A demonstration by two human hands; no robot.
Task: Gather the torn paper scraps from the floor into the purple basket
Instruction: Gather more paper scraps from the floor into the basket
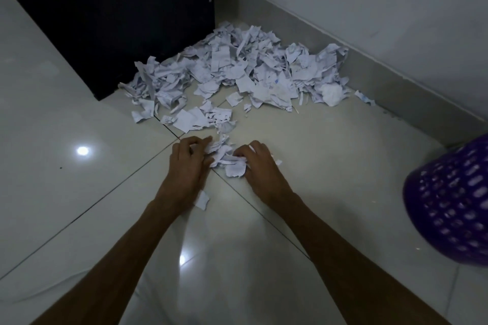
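Note:
A big heap of torn white paper scraps (237, 71) lies in the corner of the tiled floor. A small bunch of scraps (224, 157) sits on the floor nearer to me, squeezed between both hands. My left hand (188, 161) curls around its left side, fingers closed on the paper. My right hand (257, 162) presses in from the right, fingers bent over the scraps. One loose scrap (202, 200) lies under my left wrist. The purple basket (449, 208), with a perforated wall, stands at the right edge, partly cut off.
A dark cabinet (111, 21) stands at the back left, touching the heap. A grey wall and skirting (396, 74) run along the right behind the heap. Glossy pale floor tiles (79, 192) spread to the left and towards me.

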